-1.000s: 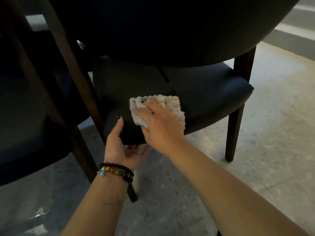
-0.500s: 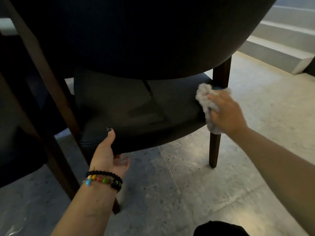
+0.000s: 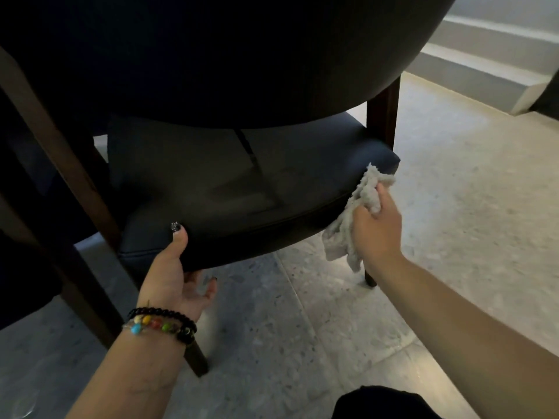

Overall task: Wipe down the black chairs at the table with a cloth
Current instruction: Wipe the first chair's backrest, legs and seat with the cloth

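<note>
A black chair [image 3: 230, 182] with a curved padded back and dark wooden legs fills the upper middle of the head view. My left hand [image 3: 175, 273] grips the seat's near left corner, thumb on top and fingers underneath. My right hand [image 3: 375, 228] holds a crumpled pale grey cloth [image 3: 357, 213] against the seat's right edge, close to the right leg. Part of the cloth hangs down below the seat.
A second dark chair [image 3: 27, 231] stands at the left, its slanted wooden leg [image 3: 60, 152] close to my left hand. Speckled stone floor [image 3: 453, 207] spreads to the right. Pale steps [image 3: 484, 55] rise at the upper right. Something dark [image 3: 381, 403] sits at the bottom edge.
My right hand has carried the cloth from the seat's near left part across to its right edge, then slightly down. My left hand keeps its grip on the seat corner.
</note>
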`<state>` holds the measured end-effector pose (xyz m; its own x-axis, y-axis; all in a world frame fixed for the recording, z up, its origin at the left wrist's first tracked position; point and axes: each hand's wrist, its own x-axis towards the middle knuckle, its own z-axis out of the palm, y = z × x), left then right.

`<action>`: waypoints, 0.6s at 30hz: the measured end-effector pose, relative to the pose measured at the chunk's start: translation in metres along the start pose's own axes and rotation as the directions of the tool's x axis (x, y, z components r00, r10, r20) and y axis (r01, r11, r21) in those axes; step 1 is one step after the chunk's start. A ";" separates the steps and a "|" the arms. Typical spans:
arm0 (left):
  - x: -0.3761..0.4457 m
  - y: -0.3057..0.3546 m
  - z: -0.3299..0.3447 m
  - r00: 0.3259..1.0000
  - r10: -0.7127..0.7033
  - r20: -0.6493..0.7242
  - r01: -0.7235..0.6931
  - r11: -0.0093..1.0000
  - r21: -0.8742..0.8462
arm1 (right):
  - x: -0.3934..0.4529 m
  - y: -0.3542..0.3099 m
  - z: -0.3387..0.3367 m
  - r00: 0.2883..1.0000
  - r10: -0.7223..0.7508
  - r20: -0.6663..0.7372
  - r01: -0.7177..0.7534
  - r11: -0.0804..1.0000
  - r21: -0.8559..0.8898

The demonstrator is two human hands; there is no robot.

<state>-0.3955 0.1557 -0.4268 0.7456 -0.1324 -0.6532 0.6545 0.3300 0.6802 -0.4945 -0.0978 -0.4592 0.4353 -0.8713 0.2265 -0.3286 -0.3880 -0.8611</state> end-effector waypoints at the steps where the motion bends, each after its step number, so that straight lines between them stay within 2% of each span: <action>1: 0.000 0.000 0.000 1.000 0.000 0.005 0.000 1.000 0.002 | 0.000 0.000 -0.002 0.999 -0.031 -0.039 0.031 0.999 -0.014; 3: -0.001 0.000 0.001 1.000 -0.002 0.004 0.002 1.000 0.005 | 0.027 0.001 -0.014 0.982 0.023 -0.186 -0.043 0.994 -0.101; 5: 0.000 0.002 0.001 1.000 -0.001 0.007 0.001 1.000 0.015 | 0.060 -0.003 -0.028 0.960 0.149 -0.236 -0.178 0.979 -0.104; 8: 0.004 0.002 -0.003 1.000 -0.001 0.010 0.001 1.000 0.023 | 0.071 -0.013 -0.019 0.956 0.231 -0.183 -0.250 0.964 -0.090; 10: 0.003 0.001 -0.004 1.000 -0.010 0.006 0.010 1.000 0.025 | 0.047 -0.026 -0.005 0.944 0.311 -0.113 -0.311 0.950 0.020; 13: 0.002 0.001 -0.003 1.000 -0.014 0.022 0.014 1.000 0.028 | -0.015 -0.035 0.022 0.956 0.275 -0.105 -0.268 0.960 0.081; 15: 0.002 0.002 -0.003 1.000 -0.018 0.017 0.018 1.000 0.021 | -0.056 -0.046 0.033 0.975 0.222 -0.017 -0.214 0.955 0.204; 16: 0.003 0.003 -0.004 1.000 -0.019 0.019 0.019 1.000 0.013 | -0.063 -0.048 0.034 0.973 0.232 0.011 -0.227 0.939 0.259; 18: 0.006 0.003 -0.004 0.999 -0.026 0.028 0.026 1.000 -0.016 | -0.048 -0.046 0.027 0.940 0.342 0.011 -0.328 0.891 0.314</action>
<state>-0.3900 0.1599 -0.4304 0.7316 -0.1665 -0.6611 0.6718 0.3409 0.6576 -0.4776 -0.0299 -0.4423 0.3059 -0.9481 -0.0867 -0.1724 0.0344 -0.9844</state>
